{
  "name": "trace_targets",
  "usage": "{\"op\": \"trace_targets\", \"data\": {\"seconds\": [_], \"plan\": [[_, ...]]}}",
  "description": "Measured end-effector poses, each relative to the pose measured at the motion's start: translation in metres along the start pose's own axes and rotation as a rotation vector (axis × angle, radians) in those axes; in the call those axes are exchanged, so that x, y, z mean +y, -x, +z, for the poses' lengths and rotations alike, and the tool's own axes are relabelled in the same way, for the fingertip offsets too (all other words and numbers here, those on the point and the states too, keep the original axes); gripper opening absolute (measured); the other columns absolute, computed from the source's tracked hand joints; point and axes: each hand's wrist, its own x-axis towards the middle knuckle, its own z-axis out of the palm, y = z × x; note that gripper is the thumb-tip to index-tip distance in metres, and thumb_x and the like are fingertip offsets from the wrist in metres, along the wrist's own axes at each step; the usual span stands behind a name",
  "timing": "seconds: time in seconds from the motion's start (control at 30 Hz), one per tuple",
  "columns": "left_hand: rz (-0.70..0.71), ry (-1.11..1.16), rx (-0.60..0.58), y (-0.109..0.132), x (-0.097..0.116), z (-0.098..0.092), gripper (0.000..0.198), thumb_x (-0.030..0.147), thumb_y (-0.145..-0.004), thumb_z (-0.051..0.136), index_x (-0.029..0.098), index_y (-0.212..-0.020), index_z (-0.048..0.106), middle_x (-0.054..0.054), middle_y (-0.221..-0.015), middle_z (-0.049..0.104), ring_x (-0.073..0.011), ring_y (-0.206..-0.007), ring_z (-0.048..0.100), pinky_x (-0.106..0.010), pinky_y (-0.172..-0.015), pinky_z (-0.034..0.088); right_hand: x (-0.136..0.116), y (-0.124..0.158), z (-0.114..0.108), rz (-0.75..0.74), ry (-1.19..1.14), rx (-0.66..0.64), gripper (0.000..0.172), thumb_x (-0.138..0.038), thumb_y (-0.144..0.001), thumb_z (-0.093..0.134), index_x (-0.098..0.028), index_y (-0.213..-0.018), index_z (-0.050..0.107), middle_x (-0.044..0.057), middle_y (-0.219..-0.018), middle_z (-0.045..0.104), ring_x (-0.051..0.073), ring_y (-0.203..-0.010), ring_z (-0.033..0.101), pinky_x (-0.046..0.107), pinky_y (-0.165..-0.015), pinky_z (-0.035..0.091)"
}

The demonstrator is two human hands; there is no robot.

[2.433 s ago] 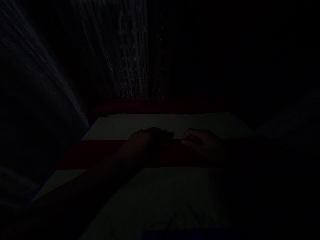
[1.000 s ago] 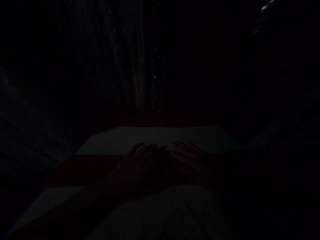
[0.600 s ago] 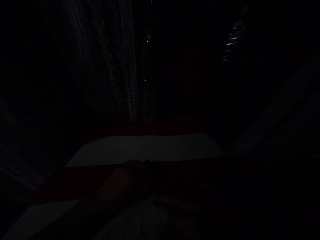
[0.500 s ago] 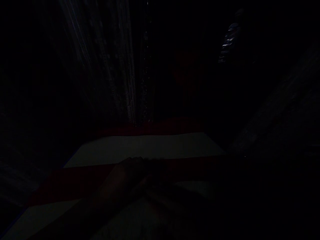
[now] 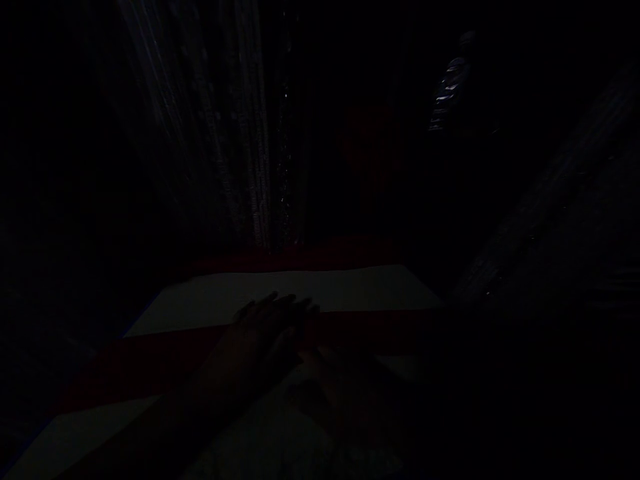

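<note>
The scene is very dark. A pale cloth [image 5: 340, 287] with a wide red stripe [image 5: 130, 363] lies spread flat in front of me. My left hand [image 5: 260, 327] rests across the red stripe with its fingers stretched out flat toward the pale band, holding nothing. My right hand is lost in the dark; a faint shape just right of and below my left hand may be it or rumpled cloth, and I cannot make out its fingers.
A hanging textured fabric [image 5: 250, 167] with small glinting specks stands behind the cloth's far edge. A dim striped, shiny object [image 5: 447, 93] shows at the upper right. More dark fabric [image 5: 550, 233] slopes along the right side.
Both hands lay side by side on the red stripe earlier. The right hand has since dropped out of clear sight. My left hand's fingers curled, then spread flat again.
</note>
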Motion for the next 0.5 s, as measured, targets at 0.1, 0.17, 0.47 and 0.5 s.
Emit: {"op": "trace_targets", "data": {"seconds": [0.1, 0.17, 0.47, 0.5], "plan": [[-0.052, -0.183, -0.086, 0.005, -0.014, 0.017, 0.055, 0.049, -0.11, 0.034, 0.041, -0.163, 0.023, 0.002, -0.168, 0.027, -0.034, -0.154, 0.026, -0.063, -0.121, 0.018, 0.006, -0.002, -0.002, 0.085, -0.032, -0.167, 0.06, -0.072, -0.099, 0.033, -0.033, -0.126, 0.071, 0.005, -0.122, 0.074, 0.033, -0.106, 0.072, 0.049, -0.086, 0.062], [-0.061, -0.232, -0.108, 0.007, -0.021, 0.022, 0.057, 0.053, -0.109, 0.035, 0.041, -0.163, 0.022, 0.002, -0.169, 0.023, -0.0346, -0.154, 0.026, -0.064, -0.121, 0.016, 0.008, -0.006, -0.003, 0.108, -0.046, -0.215, 0.062, -0.072, -0.099, 0.033, -0.031, -0.125, 0.071, 0.007, -0.124, 0.073, 0.034, -0.108, 0.071, 0.05, -0.089, 0.06], [-0.103, -0.192, -0.19, 0.005, -0.026, 0.011, 0.063, 0.067, -0.104, 0.035, 0.043, -0.162, 0.024, 0.004, -0.168, 0.022, -0.037, -0.155, 0.023, -0.068, -0.121, 0.013, 0.03, 0.003, -0.006, 0.22, -0.079, -0.249, 0.065, -0.073, -0.097, 0.04, -0.029, -0.139, 0.063, 0.012, -0.132, 0.068, 0.038, -0.119, 0.064, 0.06, -0.101, 0.05], [-0.112, -0.177, -0.205, 0.004, -0.026, 0.009, 0.064, 0.068, -0.104, 0.034, 0.044, -0.162, 0.024, 0.004, -0.168, 0.021, -0.0368, -0.155, 0.022, -0.068, -0.121, 0.013, 0.039, 0.007, -0.007, 0.23, -0.067, -0.244, 0.06, -0.07, -0.099, 0.041, -0.029, -0.137, 0.064, 0.012, -0.129, 0.069, 0.035, -0.116, 0.065, 0.058, -0.1, 0.05]]}}
